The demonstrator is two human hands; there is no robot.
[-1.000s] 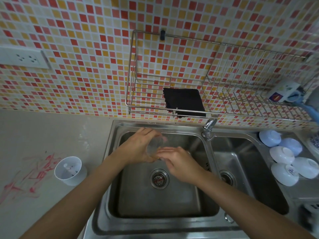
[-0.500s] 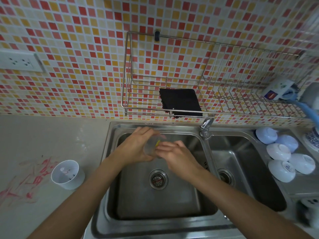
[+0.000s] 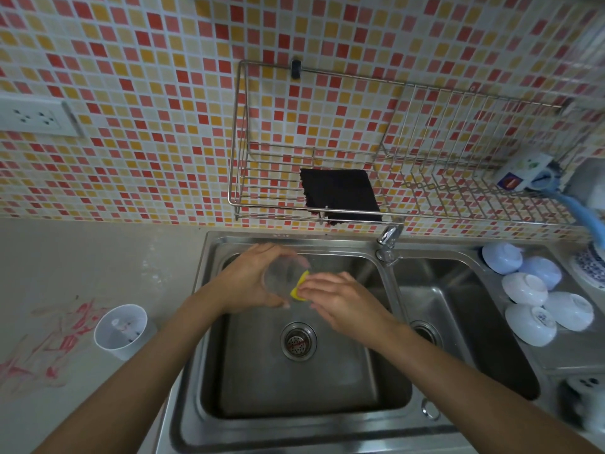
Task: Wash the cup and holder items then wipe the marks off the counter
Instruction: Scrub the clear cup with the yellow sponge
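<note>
Over the left sink basin (image 3: 294, 381), my left hand (image 3: 248, 280) grips a clear plastic cup (image 3: 281, 276) held on its side, its mouth turned to the right. My right hand (image 3: 340, 299) pinches a yellow sponge (image 3: 299, 288) against the cup's rim. A white holder (image 3: 121, 332) stands on the grey counter (image 3: 98, 257) left of the sink, with small items inside. Red marks (image 3: 49, 348) are smeared over the counter beside the holder.
A wire rack (image 3: 393, 217) on the tiled wall holds a black cloth (image 3: 340, 194) above the sink. The tap (image 3: 388, 240) sits between the two basins. Several white bowls (image 3: 530, 303) lie upside down on the drainer at right. A wall socket (image 3: 32, 116) is at far left.
The yellow sponge has come into view between my right fingers and the cup's rim. Both hands stay over the left basin with small rubbing shifts.
</note>
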